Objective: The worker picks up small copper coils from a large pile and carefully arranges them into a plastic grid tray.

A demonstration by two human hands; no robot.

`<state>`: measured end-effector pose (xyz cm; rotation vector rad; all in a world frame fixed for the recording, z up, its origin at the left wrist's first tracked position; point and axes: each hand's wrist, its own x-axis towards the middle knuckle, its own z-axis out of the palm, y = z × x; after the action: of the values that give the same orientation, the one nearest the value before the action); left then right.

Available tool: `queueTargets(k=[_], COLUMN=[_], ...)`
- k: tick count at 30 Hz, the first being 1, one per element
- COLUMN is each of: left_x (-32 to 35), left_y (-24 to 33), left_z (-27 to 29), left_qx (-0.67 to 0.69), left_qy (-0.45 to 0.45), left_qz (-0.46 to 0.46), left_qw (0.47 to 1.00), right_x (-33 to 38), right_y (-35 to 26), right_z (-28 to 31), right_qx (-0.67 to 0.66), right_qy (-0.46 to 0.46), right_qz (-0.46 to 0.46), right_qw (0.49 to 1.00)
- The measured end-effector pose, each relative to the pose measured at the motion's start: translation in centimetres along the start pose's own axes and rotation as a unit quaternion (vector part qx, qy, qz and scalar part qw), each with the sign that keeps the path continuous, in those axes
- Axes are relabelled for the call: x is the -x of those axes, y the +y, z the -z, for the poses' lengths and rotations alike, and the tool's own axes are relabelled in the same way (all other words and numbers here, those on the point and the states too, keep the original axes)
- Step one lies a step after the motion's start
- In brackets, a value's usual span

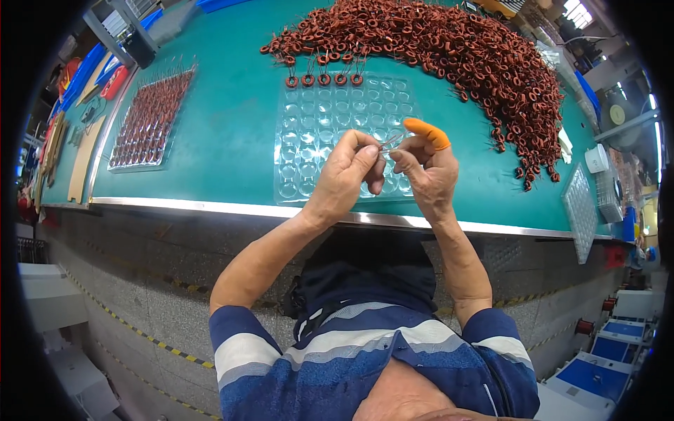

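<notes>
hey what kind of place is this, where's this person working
Probably a factory assembly bench for small electronic parts. A big heap of copper-wound ring coils lies on the green worktable, clear blister trays hold sorted coils, and the right hand wears an orange finger cot.

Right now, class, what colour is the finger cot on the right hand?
Orange finger cot, right hand; head view shows it.

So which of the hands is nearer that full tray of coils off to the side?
Left. The left hand is on the side of the filled tray, across bare green bench; the right hand sits beyond it, farther away.
</notes>
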<state>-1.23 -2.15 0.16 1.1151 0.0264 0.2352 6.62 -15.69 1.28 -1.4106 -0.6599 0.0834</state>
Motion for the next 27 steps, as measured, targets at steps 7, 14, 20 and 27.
queueTargets(k=[7, 14, 20, 27], left_x=[0.0, -0.1, 0.3, -0.1], left_y=[0.6, 3.3, 2.0, 2.3], left_z=[1.0, 10.0, 13.7, 13.7], left_qx=[-0.239, -0.578, -0.594, -0.614], left_qy=[-0.016, 0.048, 0.042, 0.015], left_qz=[-0.081, -0.174, -0.188, -0.197], left_qw=[0.967, 0.796, 0.781, 0.764], right_x=[-0.4, -7.5, -19.3, -22.0], right_y=[-0.2, -0.4, 7.0, 11.0], right_z=[-0.5, 1.6, 3.1, 2.4], right_qx=[0.009, 0.14, 0.36, 0.406], right_qy=[-0.045, -0.069, -0.204, -0.369], right_qz=[-0.064, 0.049, 0.144, 0.233], right_qw=[0.997, 0.987, 0.899, 0.803])
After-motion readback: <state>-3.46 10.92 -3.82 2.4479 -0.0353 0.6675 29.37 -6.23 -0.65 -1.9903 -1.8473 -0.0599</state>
